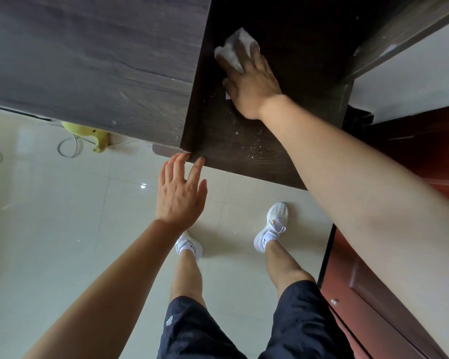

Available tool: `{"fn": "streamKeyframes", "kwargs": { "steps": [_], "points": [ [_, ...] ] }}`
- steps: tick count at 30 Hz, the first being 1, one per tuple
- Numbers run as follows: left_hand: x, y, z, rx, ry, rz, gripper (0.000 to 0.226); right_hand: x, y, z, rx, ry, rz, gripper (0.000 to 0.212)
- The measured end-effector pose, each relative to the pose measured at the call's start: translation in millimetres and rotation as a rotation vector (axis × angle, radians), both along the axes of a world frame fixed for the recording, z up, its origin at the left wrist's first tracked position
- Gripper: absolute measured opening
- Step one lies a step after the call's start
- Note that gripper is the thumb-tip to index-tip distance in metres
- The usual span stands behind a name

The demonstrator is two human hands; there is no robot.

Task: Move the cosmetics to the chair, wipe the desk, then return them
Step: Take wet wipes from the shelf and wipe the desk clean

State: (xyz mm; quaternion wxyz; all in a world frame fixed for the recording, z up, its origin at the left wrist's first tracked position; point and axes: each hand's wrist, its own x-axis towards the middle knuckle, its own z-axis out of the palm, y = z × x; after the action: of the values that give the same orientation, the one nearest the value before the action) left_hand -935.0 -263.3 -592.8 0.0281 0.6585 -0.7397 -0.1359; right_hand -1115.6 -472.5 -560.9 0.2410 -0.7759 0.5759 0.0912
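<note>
The table (244,161) is a dark wood-grain surface seen from above, in the upper middle of the head view. Its near edge runs aslant above the pale tiled floor (62,229). A grey wood-grain panel (88,60) adjoins the table on its left side.

A white cloth (232,54) is laid flat on the table, in the far part of the surface. The right grip (252,84) is placed on top of the cloth and the cloth is pressed against the table. The fingers are extended forward over the cloth and are not curled round it; the grip is therefore released, flat and pressing. A small corner of the cloth is seen beside the heel of the right grip. Fine white specks (254,141) are scattered on the table between the right grip and the near edge.

The left grip (182,193) is held over the floor, palm down, with the fingers straight and slightly spread. It is released and nothing is held in it. Its fingertips (199,161) are located at the near left corner of the table; whether the edge is touched cannot be told.

On the floor below the grey panel, a yellow object (88,133) and a looped white cable (68,149) are seen. A red-brown door (373,307) is located at the right. White shoes (272,226) and dark shorts (296,320) are worn by the person.
</note>
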Motion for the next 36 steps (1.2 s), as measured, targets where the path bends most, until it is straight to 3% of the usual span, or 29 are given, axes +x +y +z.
{"fn": "streamKeyframes", "kwargs": {
  "steps": [4, 11, 18, 23, 26, 32, 36],
  "points": [
    [21.4, -7.1, -4.8, -0.057, 0.003, 0.088, 0.048, 16.4, 3.0, -3.8, -0.002, 0.008, -0.027, 0.057],
    [14.0, -3.7, -8.2, -0.052, 0.031, 0.123, 0.053, 0.1, 109.8, -15.2, -0.041, 0.049, 0.230, 0.055],
    [19.8, -5.4, -4.7, -0.020, 0.015, 0.093, 0.053, 9.4, 66.7, -22.1, -0.050, 0.085, 0.169, 0.079],
    [18.7, -4.0, -3.0, -0.021, 0.019, 0.102, 0.054, 8.3, 111.0, -22.3, -0.083, 0.068, 0.238, 0.071],
    [15.2, -4.6, -2.0, -0.007, 0.019, 0.126, 0.054, -35.6, 142.0, -23.9, -0.125, 0.070, 0.299, 0.068],
    [14.5, -3.9, -0.1, 0.042, -0.001, 0.122, 0.057, -132.7, 159.2, -18.8, -0.026, 0.138, 0.067, 0.074],
    [15.8, -2.8, -2.4, 0.065, -0.023, 0.115, 0.060, -95.9, 126.7, -20.3, -0.017, 0.154, -0.045, 0.072]
  ]
}}
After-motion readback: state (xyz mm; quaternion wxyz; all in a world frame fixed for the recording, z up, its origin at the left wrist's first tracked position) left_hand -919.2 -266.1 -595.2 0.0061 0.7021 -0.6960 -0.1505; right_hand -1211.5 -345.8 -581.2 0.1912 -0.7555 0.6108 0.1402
